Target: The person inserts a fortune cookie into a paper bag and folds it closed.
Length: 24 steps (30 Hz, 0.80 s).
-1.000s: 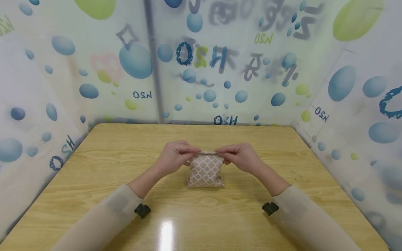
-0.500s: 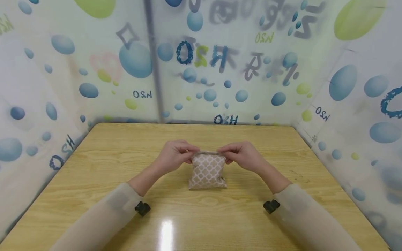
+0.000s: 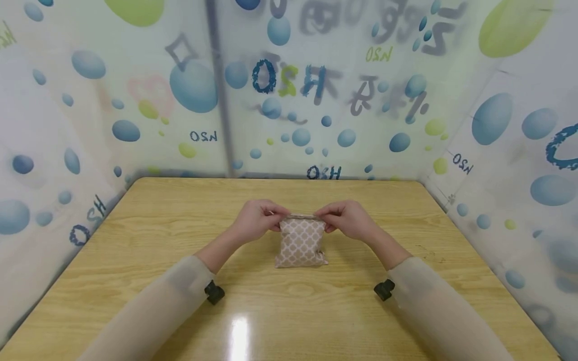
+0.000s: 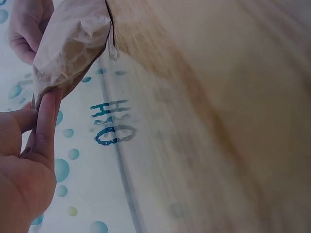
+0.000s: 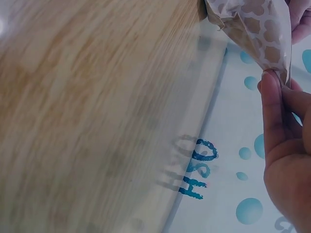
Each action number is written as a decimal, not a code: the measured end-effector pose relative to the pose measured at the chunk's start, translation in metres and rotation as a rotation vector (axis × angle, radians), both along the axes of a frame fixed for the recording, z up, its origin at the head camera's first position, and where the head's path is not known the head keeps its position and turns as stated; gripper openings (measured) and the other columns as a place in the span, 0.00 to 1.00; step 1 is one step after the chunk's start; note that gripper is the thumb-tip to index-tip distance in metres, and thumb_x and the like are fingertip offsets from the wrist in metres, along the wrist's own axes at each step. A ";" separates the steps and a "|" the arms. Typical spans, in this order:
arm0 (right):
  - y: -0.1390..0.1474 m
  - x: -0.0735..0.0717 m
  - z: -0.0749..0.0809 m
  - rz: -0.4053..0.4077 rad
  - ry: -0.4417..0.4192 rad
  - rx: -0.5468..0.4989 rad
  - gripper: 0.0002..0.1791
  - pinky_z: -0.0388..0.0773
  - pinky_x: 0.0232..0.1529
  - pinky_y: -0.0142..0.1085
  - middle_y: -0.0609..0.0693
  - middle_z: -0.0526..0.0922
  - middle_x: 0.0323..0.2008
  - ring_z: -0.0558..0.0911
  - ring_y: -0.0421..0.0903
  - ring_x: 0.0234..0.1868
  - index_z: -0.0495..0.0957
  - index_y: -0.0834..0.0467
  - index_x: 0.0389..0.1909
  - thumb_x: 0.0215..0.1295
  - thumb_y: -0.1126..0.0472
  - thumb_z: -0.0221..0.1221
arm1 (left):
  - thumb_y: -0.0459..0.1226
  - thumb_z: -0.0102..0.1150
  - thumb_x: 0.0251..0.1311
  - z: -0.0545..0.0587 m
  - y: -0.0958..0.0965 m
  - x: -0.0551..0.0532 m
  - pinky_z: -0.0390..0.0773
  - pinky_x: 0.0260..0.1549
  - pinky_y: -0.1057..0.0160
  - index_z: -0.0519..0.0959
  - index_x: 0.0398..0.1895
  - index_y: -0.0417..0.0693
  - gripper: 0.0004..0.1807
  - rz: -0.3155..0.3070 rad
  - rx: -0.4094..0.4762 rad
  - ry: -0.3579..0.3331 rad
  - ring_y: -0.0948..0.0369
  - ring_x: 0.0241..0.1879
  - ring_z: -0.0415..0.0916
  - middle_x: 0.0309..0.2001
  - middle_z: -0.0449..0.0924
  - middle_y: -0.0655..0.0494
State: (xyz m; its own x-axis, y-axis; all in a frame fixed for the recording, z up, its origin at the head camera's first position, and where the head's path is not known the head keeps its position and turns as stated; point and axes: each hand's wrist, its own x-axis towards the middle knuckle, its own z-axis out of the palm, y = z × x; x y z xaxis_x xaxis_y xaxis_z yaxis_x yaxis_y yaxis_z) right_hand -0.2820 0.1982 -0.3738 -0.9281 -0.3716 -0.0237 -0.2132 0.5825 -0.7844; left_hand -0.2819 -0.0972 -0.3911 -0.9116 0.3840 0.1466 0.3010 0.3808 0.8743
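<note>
A small beige bag with a white lattice pattern stands upright at the middle of the table, its top edge folded over. My left hand pinches the top left corner between thumb and fingers. At the top right corner, my right hand pinches the bag in the same way. In the left wrist view the left hand grips a corner of the bag. The right wrist view has the right hand gripping the other corner of the bag. What the bag contains is hidden.
The wooden table extends on all sides of the bag, with a bright light reflection near its front. Wall sheets with blue and green dots surround its back and sides. A small black device sits at each cuff.
The bag has shifted slightly to the right and a little up, away from me. Both hands keep their pinch on its top corners, and the left hand has moved slightly with it.
</note>
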 end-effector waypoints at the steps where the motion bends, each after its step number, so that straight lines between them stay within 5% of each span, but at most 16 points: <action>1: 0.000 -0.001 0.000 0.001 0.002 0.006 0.12 0.91 0.47 0.54 0.56 0.94 0.46 0.90 0.41 0.36 0.91 0.58 0.56 0.81 0.64 0.62 | 0.30 0.65 0.75 0.000 0.000 -0.001 0.92 0.40 0.60 0.92 0.54 0.42 0.11 -0.001 0.003 -0.010 0.60 0.36 0.91 0.54 0.91 0.43; 7: -0.002 -0.006 -0.001 0.003 0.019 0.050 0.12 0.89 0.43 0.52 0.53 0.94 0.42 0.90 0.41 0.35 0.92 0.57 0.55 0.81 0.63 0.62 | 0.30 0.64 0.76 0.000 0.001 -0.005 0.93 0.43 0.53 0.92 0.53 0.43 0.11 0.001 -0.028 -0.019 0.61 0.36 0.90 0.55 0.91 0.43; 12: -0.002 -0.011 -0.004 -0.013 -0.005 0.050 0.12 0.90 0.46 0.49 0.52 0.93 0.40 0.90 0.42 0.37 0.91 0.56 0.56 0.83 0.60 0.61 | 0.31 0.63 0.76 -0.002 0.003 -0.011 0.93 0.43 0.52 0.92 0.53 0.43 0.11 0.027 -0.023 -0.107 0.61 0.35 0.90 0.54 0.91 0.44; 24: 0.012 -0.012 -0.009 -0.069 0.066 0.042 0.20 0.90 0.54 0.51 0.62 0.86 0.64 0.90 0.59 0.53 0.82 0.62 0.70 0.85 0.58 0.58 | 0.32 0.63 0.78 -0.005 0.003 -0.022 0.93 0.41 0.53 0.88 0.60 0.40 0.14 0.053 -0.003 -0.196 0.58 0.33 0.89 0.54 0.86 0.41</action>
